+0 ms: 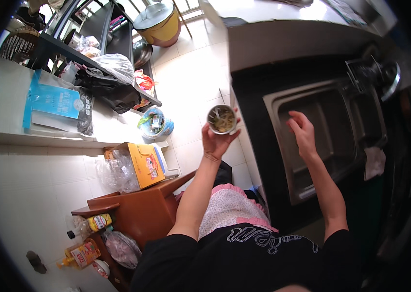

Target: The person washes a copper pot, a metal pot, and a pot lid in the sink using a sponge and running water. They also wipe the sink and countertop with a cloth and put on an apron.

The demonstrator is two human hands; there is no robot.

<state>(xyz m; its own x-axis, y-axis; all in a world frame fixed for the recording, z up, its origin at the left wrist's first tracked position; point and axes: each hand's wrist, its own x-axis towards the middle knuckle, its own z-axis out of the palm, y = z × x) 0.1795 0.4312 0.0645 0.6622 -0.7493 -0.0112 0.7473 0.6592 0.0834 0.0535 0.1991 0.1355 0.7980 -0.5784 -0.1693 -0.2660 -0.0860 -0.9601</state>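
My left hand [218, 140] is closed around a small round metal cup [222, 119], gripping it from below and from the side. Its mouth faces the camera, and pale and greenish shreds of what looks like food scraps lie inside. My right hand [302, 129] is raised over the left part of a stainless steel sink [276, 146], fingers slightly bent and holding nothing. A chrome faucet [367, 75] stands at the sink's far right corner. Beyond the cup, on the tiled floor, is a small blue bin [168, 126] with green scraps and a package in it.
A white cloth [374, 163] lies over the sink's near right edge. A yellow cardboard box [147, 166] and a brown wooden cabinet [147, 206] are at my left. Farther off stand a dark shelf rack [96, 75] with plastic bags and a large lidded yellow container [159, 27].
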